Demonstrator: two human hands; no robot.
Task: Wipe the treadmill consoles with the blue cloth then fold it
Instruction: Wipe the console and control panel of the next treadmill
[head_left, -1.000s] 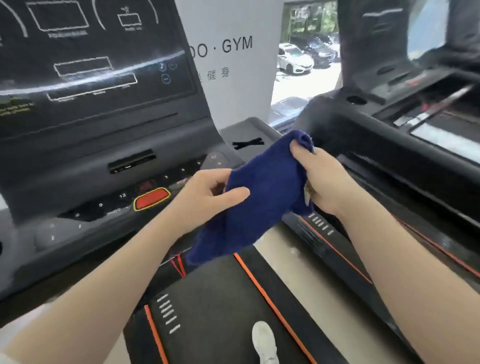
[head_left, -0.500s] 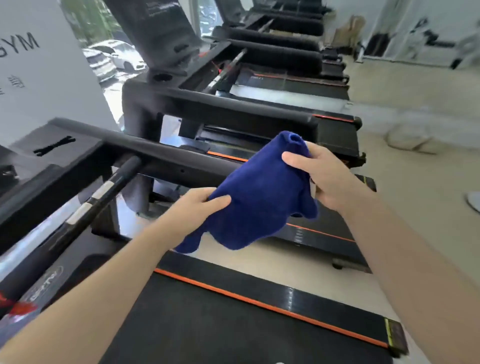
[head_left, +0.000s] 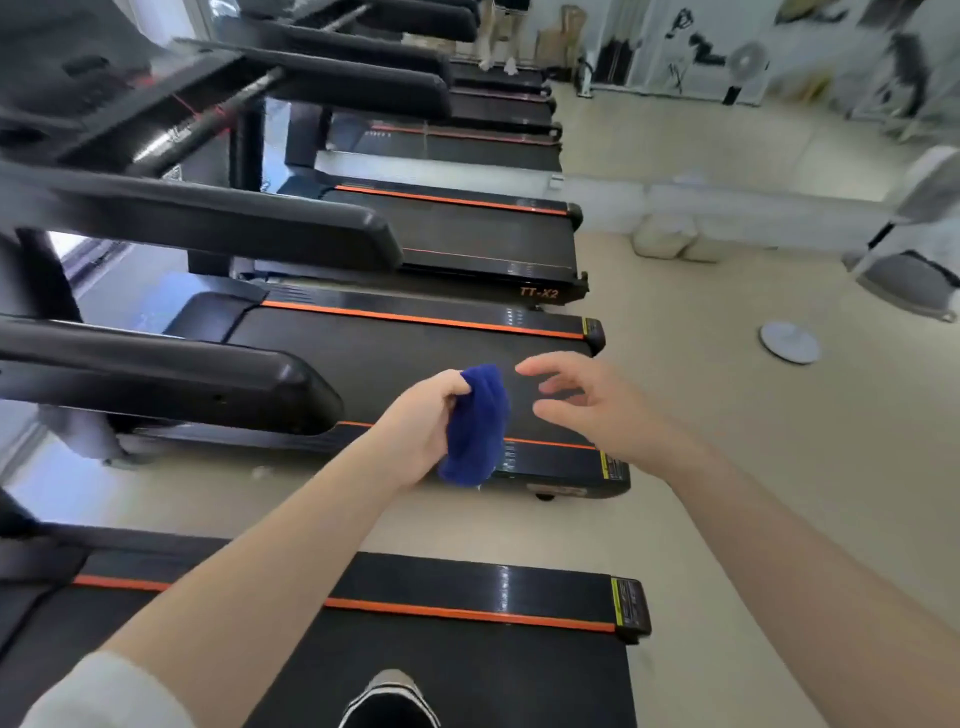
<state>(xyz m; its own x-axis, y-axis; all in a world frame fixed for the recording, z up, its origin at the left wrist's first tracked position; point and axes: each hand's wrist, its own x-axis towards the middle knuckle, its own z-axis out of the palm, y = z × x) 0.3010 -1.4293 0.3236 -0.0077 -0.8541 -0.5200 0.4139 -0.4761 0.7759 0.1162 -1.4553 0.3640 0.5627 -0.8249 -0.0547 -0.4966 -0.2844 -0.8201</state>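
Gripping the bunched blue cloth, the left hand holds it while the right hand hovers beside, fingers loose.

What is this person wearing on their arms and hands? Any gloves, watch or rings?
Both hands are bare: no gloves on the left hand or the right hand, and no ring or watch shows. Both forearms are uncovered. A white sleeve covers the left upper arm near the bottom corner; the right arm shows no sleeve in view.

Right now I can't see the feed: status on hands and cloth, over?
Left hand grips bunched dark blue terry cloth. Right hand open, apart from it. Nothing between them.
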